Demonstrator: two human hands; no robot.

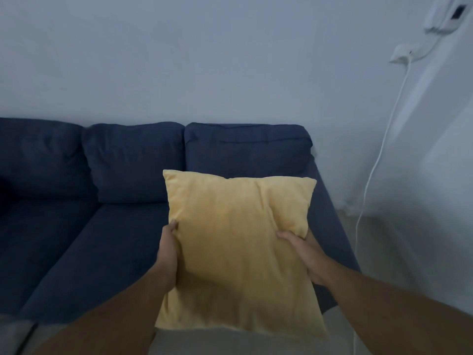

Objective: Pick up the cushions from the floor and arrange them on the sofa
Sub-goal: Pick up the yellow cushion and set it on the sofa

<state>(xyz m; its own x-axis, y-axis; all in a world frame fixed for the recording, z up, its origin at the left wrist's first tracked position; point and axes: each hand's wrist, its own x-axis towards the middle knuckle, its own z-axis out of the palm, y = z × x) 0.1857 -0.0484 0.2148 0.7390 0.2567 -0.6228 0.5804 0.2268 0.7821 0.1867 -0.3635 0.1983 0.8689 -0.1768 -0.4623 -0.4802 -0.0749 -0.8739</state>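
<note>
I've got the yellow cushion (238,242) off the floor, held in the air in front of the sofa's right end. Left hand (167,254) clamps its left edge, right hand (304,252) clamps the right edge, thumbs on the front face, other fingers hidden behind it. Pickup done for this one; placing isn't, it's not resting on anything yet. Beyond it, the navy sofa (76,247) shows no loose cushions on the seats I can see, only its own back pads (133,160). Dim frame and floor mostly out of view, so I can't tell how many remain
</note>
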